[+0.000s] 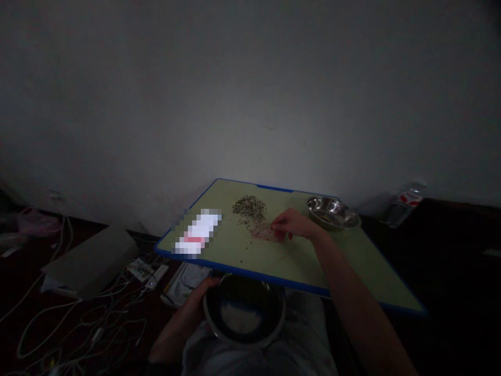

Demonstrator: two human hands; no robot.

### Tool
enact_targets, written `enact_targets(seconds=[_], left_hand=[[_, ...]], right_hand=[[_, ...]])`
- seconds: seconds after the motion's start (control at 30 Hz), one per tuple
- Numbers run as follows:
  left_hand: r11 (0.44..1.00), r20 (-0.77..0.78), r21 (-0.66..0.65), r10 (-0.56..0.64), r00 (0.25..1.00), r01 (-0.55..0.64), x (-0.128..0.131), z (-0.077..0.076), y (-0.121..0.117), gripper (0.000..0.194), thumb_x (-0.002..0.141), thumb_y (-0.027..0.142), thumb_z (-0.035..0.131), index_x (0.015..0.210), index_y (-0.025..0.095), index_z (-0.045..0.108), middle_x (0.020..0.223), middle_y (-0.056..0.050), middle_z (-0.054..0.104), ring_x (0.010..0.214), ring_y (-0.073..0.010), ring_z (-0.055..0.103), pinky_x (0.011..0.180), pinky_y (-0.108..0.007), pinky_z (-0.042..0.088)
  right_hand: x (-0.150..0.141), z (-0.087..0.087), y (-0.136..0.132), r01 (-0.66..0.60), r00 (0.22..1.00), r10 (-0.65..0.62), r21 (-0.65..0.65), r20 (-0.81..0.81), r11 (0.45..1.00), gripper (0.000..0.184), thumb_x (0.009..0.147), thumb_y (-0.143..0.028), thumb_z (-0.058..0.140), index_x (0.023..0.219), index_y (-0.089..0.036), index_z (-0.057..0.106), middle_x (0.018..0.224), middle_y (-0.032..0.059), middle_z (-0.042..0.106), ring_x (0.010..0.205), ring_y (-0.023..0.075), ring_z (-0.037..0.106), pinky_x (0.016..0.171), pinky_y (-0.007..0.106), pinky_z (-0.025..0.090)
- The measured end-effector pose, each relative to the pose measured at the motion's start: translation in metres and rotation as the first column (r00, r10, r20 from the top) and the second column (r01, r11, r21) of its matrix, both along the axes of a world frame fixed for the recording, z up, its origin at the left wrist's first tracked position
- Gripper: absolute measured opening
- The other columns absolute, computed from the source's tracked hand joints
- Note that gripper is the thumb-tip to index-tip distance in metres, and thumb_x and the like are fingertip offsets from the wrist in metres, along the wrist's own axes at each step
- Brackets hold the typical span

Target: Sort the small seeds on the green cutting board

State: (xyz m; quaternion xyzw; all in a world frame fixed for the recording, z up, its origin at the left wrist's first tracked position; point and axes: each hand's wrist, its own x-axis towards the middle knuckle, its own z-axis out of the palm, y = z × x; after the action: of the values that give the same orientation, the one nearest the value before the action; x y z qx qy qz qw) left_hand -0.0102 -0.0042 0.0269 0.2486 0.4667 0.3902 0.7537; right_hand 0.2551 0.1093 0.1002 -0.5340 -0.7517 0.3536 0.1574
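Observation:
Below the near edge of the board, my left hand [201, 297] grips the rim of a large metal bowl [207, 316] from its left side. The bowl's inside is dark with a pale patch at the bottom. Over the pale green board [289, 266] reaches my right hand [291, 224], its fingers pinched on a thin, see-through pinkish plastic piece [262, 232] that lies low against the surface. What kind of piece it is I cannot make out. Just behind it spreads a loose heap of small dark seeds or grains [250, 209], with a few strays nearer to me.
A smaller shiny metal bowl [332, 213] stands at the board's right back. On the left lies a lit, pixelated phone-like screen [198, 233]. A clear bottle with a red label [407, 201] is beyond the right edge. Cables [97, 318] and a grey box [92, 261] crowd the left floor.

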Motion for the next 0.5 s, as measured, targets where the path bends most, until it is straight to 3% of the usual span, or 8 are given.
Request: enact_targets(seconds=[0.1,0.23,0.37,0.5], left_hand=[[0.998,0.029,-0.049,-0.028,0.999,0.029,-0.001,-0.002,0.001,0.019,0.063,0.037,0.061,0.063,0.019,0.067,0.060,-0.002,0.069,0.070,-0.0227,0.063,0.073,-0.032,0.044],[0.998,0.059,-0.061,-0.027,0.998,0.031,-0.004,-0.015,0.005,0.022,0.067,0.038,0.060,0.068,0.017,0.069,0.059,0.000,0.070,0.062,-0.0185,0.062,0.065,-0.028,0.044],[1.000,0.049,-0.026,-0.006,0.999,0.007,-0.007,-0.029,0.010,0.019,0.068,0.033,0.060,0.068,0.016,0.070,0.062,0.000,0.072,0.064,-0.0171,0.063,0.064,-0.025,0.044],[0.999,0.065,-0.035,-0.022,0.998,0.024,-0.009,-0.033,0.011,0.021,0.069,0.033,0.059,0.068,0.016,0.069,0.063,-0.001,0.072,0.063,-0.0166,0.062,0.063,-0.025,0.044]], right_hand=[[-0.001,0.002,-0.001,-0.008,1.000,0.008,-0.029,0.028,1.000,0.024,0.076,-0.029,0.054,0.073,-0.010,0.068,0.061,0.0077,0.067,0.051,0.0128,0.060,0.040,0.019,0.042],[-0.001,-0.002,0.002,-0.023,0.999,0.025,-0.054,0.020,0.998,0.025,0.076,-0.029,0.053,0.073,-0.009,0.068,0.062,0.0086,0.067,0.050,0.0134,0.060,0.039,0.019,0.041],[0.000,-0.006,0.003,-0.061,0.998,0.063,-0.074,0.022,0.995,0.028,0.077,-0.032,0.053,0.070,-0.010,0.068,0.059,0.0075,0.066,0.049,0.0122,0.059,0.041,0.019,0.043],[-0.002,-0.006,0.002,-0.063,0.998,0.065,-0.082,0.014,0.995,0.030,0.076,-0.036,0.054,0.070,-0.010,0.068,0.059,0.0077,0.066,0.049,0.0122,0.059,0.041,0.019,0.042]])
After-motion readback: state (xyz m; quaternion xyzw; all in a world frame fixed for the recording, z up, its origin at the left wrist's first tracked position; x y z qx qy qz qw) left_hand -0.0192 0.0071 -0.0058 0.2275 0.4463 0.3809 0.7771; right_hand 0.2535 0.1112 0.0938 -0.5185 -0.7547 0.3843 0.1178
